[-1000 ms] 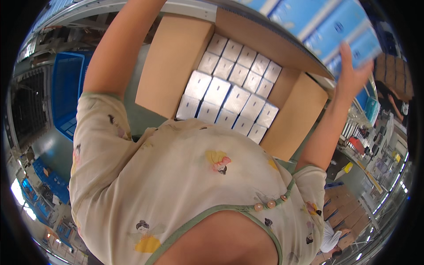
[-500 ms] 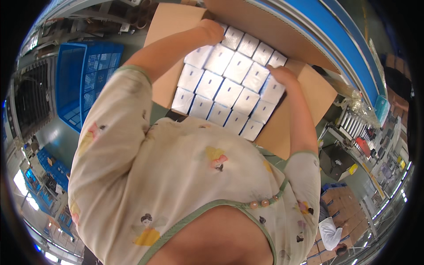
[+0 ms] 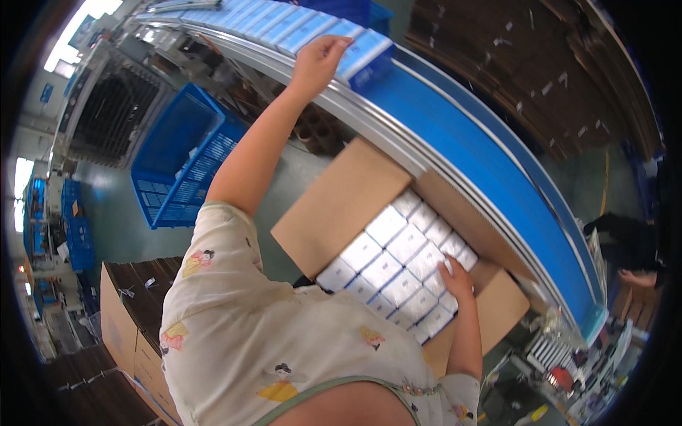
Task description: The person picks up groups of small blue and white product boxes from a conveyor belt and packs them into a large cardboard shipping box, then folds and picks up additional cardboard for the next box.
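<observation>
My left hand (image 3: 317, 65) reaches out over the near edge of a row of white-and-blue wrapped packs (image 3: 284, 27) on a blue conveyor belt (image 3: 455, 138). Its fingers are loosely bent beside the end pack (image 3: 368, 53), with nothing visibly held. Lower down, my right hand (image 3: 457, 278) rests with fingers apart on the white wrapped packs (image 3: 383, 268) that fill an open cardboard box (image 3: 348, 195) in several rows. The box flaps are spread outward. Whatever lies under my right palm is hidden.
The conveyor's metal side rail (image 3: 398, 138) runs along the far side of the box. A blue plastic crate (image 3: 174, 160) stands on the floor at left. Stacked flat cardboard (image 3: 526, 71) lies beyond the belt, more (image 3: 135, 298) at lower left. Another person's hand (image 3: 637, 277) shows at far right.
My left hand has left the box's packs and moved up and left to the conveyor. My right hand stays on the boxed packs. The view has swung, bringing the belt's pack row into sight.
</observation>
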Demonstrator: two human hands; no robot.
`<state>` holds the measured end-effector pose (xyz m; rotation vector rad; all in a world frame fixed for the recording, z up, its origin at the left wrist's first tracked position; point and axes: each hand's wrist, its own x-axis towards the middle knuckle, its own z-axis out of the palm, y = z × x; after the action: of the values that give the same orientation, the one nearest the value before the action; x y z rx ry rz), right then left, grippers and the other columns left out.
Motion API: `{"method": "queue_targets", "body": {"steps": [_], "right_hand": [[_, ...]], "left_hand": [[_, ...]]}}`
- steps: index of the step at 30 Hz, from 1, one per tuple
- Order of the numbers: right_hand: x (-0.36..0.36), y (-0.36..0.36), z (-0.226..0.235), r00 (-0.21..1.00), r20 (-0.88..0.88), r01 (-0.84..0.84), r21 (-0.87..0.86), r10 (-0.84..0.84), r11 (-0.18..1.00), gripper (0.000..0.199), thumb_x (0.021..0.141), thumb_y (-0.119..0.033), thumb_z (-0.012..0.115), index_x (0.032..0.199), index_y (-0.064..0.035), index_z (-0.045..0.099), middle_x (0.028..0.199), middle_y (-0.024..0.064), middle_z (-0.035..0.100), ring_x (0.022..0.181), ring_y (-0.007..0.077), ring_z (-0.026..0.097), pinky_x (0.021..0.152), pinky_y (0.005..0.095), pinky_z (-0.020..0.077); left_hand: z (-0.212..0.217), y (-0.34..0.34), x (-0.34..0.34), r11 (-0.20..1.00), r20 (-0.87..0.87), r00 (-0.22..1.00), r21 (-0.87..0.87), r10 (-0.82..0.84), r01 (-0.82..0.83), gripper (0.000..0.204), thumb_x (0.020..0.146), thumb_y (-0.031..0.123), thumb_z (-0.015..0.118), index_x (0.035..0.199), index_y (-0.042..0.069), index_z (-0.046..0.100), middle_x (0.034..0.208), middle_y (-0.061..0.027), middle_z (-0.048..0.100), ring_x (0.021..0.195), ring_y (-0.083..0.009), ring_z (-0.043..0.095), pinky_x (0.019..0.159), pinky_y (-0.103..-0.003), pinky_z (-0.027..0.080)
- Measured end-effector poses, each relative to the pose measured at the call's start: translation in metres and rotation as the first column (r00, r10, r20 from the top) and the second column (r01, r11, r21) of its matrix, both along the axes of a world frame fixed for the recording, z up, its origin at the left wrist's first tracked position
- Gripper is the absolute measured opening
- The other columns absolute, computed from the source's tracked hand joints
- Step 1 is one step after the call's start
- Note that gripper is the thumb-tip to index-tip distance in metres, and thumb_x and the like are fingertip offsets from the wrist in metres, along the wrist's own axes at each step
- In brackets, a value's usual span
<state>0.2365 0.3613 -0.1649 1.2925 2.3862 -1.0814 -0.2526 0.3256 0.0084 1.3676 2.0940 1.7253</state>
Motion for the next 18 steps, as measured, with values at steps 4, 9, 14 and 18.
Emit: {"method": "queue_targets", "body": {"steps": [4, 9, 14, 18], "right_hand": [[-0.010, 0.002, 0.010, 0.999, 0.032, 0.010, -0.002, -0.010, 1.000, 0.051, 0.082, -0.049, 0.050, 0.120, -0.0141, 0.051, 0.115, 0.0152, 0.055, 0.107, 0.0301, 0.052, 0.089, 0.0341, 0.0409], [-0.008, -0.012, 0.014, 0.988, -0.146, 0.011, 0.347, 0.042, 0.938, 0.041, 0.076, -0.029, 0.063, 0.105, -0.0009, 0.057, 0.107, 0.0178, 0.058, 0.101, 0.0333, 0.053, 0.090, 0.0390, 0.0401], [-0.034, -0.059, 0.075, 0.959, -0.270, 0.160, 0.253, -0.090, 0.954, 0.033, 0.072, -0.014, 0.064, 0.103, -0.0040, 0.059, 0.112, 0.0157, 0.055, 0.106, 0.0330, 0.050, 0.091, 0.0383, 0.0395], [-0.050, -0.037, 0.151, 0.918, -0.393, 0.193, 0.573, 0.060, 0.796, 0.027, 0.070, -0.004, 0.059, 0.097, -0.0026, 0.061, 0.106, 0.0167, 0.057, 0.102, 0.0342, 0.052, 0.091, 0.0399, 0.0391]], "left_hand": [[-0.026, -0.009, -0.123, 0.780, -0.622, 0.695, -0.207, 0.361, -0.590, 0.029, 0.083, 0.024, 0.048, 0.098, 0.004, 0.062, 0.099, -0.0185, 0.058, 0.094, -0.0367, 0.052, 0.082, -0.043, 0.042], [-0.026, -0.003, -0.186, 0.540, -0.628, 0.656, -0.409, 0.419, -0.736, 0.036, 0.086, 0.032, 0.042, 0.101, 0.004, 0.060, 0.108, -0.0173, 0.055, 0.102, -0.0350, 0.050, 0.085, -0.045, 0.041], [-0.020, 0.006, -0.186, 0.618, -0.632, 0.717, -0.446, 0.294, -0.648, 0.044, 0.085, 0.041, 0.044, 0.107, 0.006, 0.058, 0.109, -0.0172, 0.055, 0.104, -0.0338, 0.050, 0.087, -0.043, 0.041], [-0.003, 0.030, -0.159, 0.754, -0.268, 0.954, -0.596, 0.137, -0.276, 0.060, 0.079, 0.048, 0.053, 0.121, 0.006, 0.050, 0.110, -0.0159, 0.058, 0.094, -0.0288, 0.057, 0.087, -0.037, 0.041]]}}
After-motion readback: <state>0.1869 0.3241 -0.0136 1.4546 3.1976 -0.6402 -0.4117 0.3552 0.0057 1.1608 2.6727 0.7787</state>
